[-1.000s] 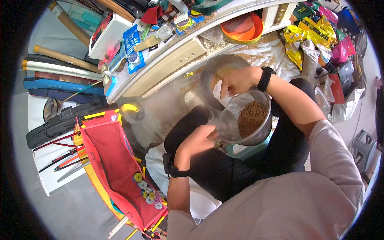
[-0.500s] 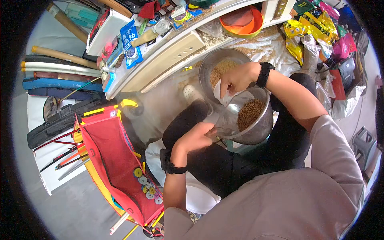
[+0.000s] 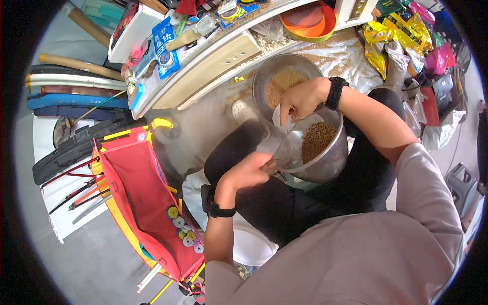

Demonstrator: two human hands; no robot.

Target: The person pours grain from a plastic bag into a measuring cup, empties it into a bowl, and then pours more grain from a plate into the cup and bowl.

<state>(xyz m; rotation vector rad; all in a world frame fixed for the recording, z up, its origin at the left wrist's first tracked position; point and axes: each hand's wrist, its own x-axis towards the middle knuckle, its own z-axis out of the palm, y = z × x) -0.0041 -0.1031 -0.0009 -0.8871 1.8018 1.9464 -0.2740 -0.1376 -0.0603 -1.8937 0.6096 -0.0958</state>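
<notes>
The left hand (image 3: 245,174) gripped the near rim of a steel bowl (image 3: 317,150) held over the lap, tilted, brown granules (image 3: 316,140) heaped against its far wall. The right hand (image 3: 303,99) closed its grip on a small white scoop (image 3: 281,120) at the bowl's far rim. The step looked like portioning the granules; the next move would likely call for dipping the scoop while the bowl was kept level. Beyond, a second steel bowl (image 3: 282,76) with paler grain sat below the cluttered counter (image 3: 213,53), partly hidden by the hand. How full the scoop was could not be made out.
</notes>
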